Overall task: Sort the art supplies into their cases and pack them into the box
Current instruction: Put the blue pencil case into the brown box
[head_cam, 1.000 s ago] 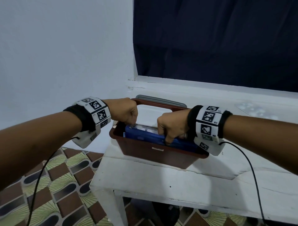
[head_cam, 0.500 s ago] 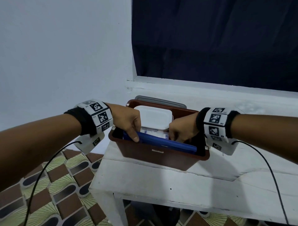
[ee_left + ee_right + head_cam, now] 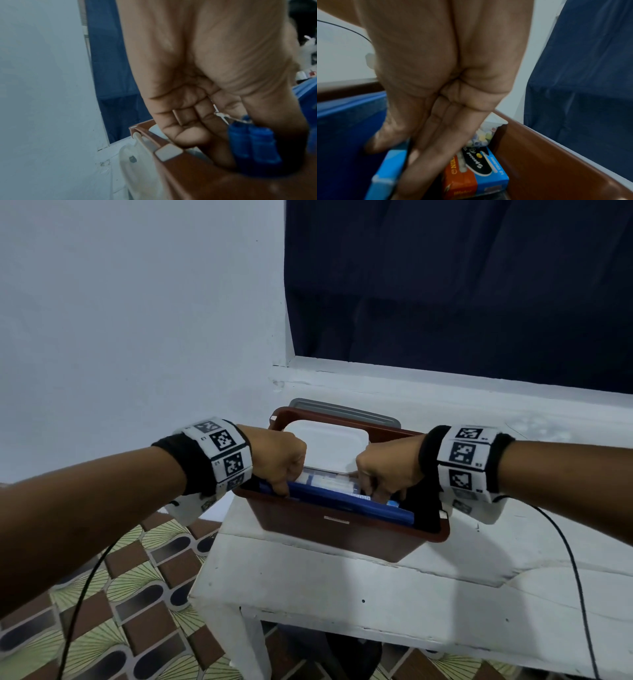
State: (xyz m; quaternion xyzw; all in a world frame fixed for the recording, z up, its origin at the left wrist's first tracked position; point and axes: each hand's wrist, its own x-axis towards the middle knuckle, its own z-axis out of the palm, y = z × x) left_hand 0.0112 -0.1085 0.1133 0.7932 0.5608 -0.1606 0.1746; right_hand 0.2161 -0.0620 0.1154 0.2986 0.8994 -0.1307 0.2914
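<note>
Seen from above: brown plastic box [image 3: 342, 529] resting on a white counter [image 3: 342, 587] set against a pale wall, dark blue curtain [image 3: 459, 285] behind. Grey lid [image 3: 346, 409] lying just behind the box. Inside the box, a white case [image 3: 325, 446] toward the back, a long blue case [image 3: 342, 498] standing on edge along the front wall, and a clear case [image 3: 325, 481] between the two.

Left hand [image 3: 279, 458] reaching into the left end of the box, fingers curled, thumb down over the blue case; in the left wrist view, fingers [image 3: 187, 127] folded toward the palm, pinching the end of the blue case [image 3: 254, 146] against the thumb.

Right hand [image 3: 385, 470] dipping into the middle of the box; in the right wrist view, thumb and fingers [image 3: 436, 142] clamped on the top edge of a light blue carton [image 3: 388, 174]. Beside it, lower down, an orange and blue carton [image 3: 481, 174] and a clear bag of coloured chalk sticks [image 3: 483, 136] near the right wall.
</note>
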